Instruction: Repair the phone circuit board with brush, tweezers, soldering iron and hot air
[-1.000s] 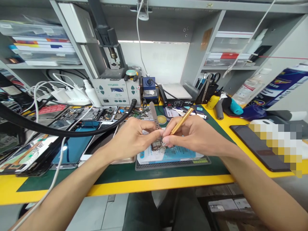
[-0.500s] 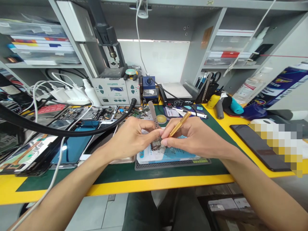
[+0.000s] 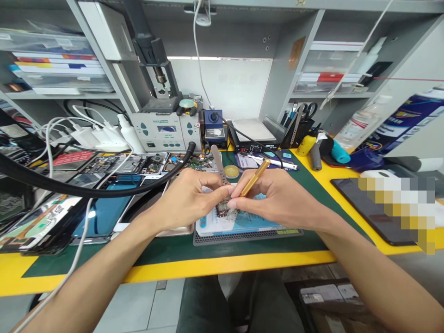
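Note:
My left hand (image 3: 192,196) is closed round a pair of grey metal tweezers (image 3: 218,164), whose holed upper end sticks up behind the fingers. Just below its fingertips sits a small circuit board (image 3: 222,209), held over a blue-and-white pad (image 3: 211,227). My right hand (image 3: 274,196) pinches a slim gold-handled tool (image 3: 255,178) like a pen. Its pale, narrow tip points down at the board's right side, close to the left fingertips. Whether the tip touches the board I cannot tell. The tweezers' lower ends are hidden by my left hand.
A grey honeycomb mat (image 3: 243,238) lies under the pad. Opened phones (image 3: 104,201) crowd the left, crossed by a thick black hose (image 3: 114,189). Behind stand a soldering station (image 3: 166,132), a hot plate (image 3: 255,132) and a round gold tin (image 3: 231,172). A dark phone (image 3: 371,210) lies right.
The gold-handled tool has shifted slightly left and tilted more upright, with my right fingers moving a little. My left hand stays nearly still with the tweezers.

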`<state>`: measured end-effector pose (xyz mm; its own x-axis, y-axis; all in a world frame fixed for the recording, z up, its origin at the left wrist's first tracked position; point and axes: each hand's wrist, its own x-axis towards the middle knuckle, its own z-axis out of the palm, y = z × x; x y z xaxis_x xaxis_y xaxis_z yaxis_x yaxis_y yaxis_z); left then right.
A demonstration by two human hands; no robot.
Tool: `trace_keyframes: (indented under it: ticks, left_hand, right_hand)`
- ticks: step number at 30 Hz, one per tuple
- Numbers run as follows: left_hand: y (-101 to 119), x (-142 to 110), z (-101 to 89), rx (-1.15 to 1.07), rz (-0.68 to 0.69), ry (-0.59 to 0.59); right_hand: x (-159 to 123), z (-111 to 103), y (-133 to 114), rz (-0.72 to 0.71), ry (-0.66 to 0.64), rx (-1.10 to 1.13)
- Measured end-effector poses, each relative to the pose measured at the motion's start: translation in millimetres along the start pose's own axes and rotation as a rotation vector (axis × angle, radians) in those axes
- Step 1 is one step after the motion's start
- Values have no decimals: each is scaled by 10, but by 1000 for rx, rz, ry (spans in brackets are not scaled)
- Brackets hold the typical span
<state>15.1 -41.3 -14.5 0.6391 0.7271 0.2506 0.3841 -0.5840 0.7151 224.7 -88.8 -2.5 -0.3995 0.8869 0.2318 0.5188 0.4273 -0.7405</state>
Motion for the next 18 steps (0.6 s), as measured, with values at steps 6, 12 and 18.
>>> trace_keyframes:
  ticks: [6, 12, 18]
  left_hand:
    - [-8, 7, 6, 6, -1, -7]
    - [-4, 7, 0, 6, -5, -11]
    - [-9, 2, 1, 8, 1, -9]
  right_hand:
    - [-3, -4, -4, -16, 19, -46]
    - [-20, -20, -10, 6, 11, -21]
    - [-20, 1, -6, -20, 39, 5]
